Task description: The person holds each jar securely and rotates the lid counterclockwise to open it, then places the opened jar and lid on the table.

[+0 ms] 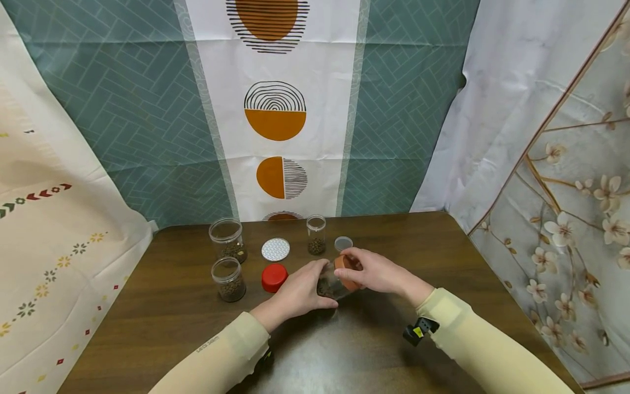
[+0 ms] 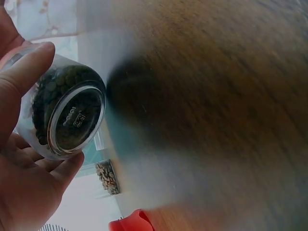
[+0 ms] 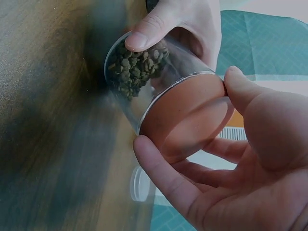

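A clear jar (image 3: 139,72) with dark brown-green pellets inside is held tilted just above the table. My left hand (image 1: 301,290) grips its body, thumb on one side and fingers on the other; the left wrist view shows the jar's round base (image 2: 78,119). On the jar's mouth sits an orange-brown lid (image 3: 185,113). The fingers and thumb of my right hand (image 1: 376,272) hold this lid around its rim. Beside the left hand lies a red lid (image 1: 274,277).
Two open jars of pellets, one behind (image 1: 226,232) and one nearer (image 1: 229,280), stand at the left. A narrow open jar (image 1: 316,235) stands at the back. A white patterned disc (image 1: 275,249) and a translucent lid (image 1: 343,243) lie on the wooden table (image 1: 162,306).
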`<action>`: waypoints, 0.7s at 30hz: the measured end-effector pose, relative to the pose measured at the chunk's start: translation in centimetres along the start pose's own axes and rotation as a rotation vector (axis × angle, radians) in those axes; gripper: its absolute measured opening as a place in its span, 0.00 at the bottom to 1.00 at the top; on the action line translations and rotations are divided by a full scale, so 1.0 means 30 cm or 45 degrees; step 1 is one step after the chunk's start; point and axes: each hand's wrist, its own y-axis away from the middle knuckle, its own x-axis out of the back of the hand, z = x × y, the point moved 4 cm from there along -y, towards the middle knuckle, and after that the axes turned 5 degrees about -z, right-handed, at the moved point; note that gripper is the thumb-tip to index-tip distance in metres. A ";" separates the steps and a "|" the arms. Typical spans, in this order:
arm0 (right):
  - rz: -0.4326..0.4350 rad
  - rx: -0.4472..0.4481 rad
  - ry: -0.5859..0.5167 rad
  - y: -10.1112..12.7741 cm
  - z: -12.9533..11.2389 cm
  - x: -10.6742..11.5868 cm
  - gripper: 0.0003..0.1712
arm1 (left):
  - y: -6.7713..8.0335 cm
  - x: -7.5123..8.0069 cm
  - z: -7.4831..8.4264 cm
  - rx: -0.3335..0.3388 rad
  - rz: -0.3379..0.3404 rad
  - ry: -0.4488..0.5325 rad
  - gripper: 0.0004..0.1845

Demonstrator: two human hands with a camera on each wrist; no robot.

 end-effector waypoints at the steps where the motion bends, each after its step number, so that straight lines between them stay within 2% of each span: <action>1: -0.002 0.001 0.001 0.000 -0.001 0.001 0.38 | 0.000 0.001 0.000 0.000 -0.001 0.000 0.51; 12: -0.010 0.034 0.049 -0.008 -0.005 0.005 0.37 | -0.003 0.011 0.003 0.010 -0.007 -0.027 0.52; 21: 0.018 0.080 0.139 0.000 -0.013 -0.002 0.40 | 0.003 0.007 -0.006 0.012 -0.026 0.022 0.51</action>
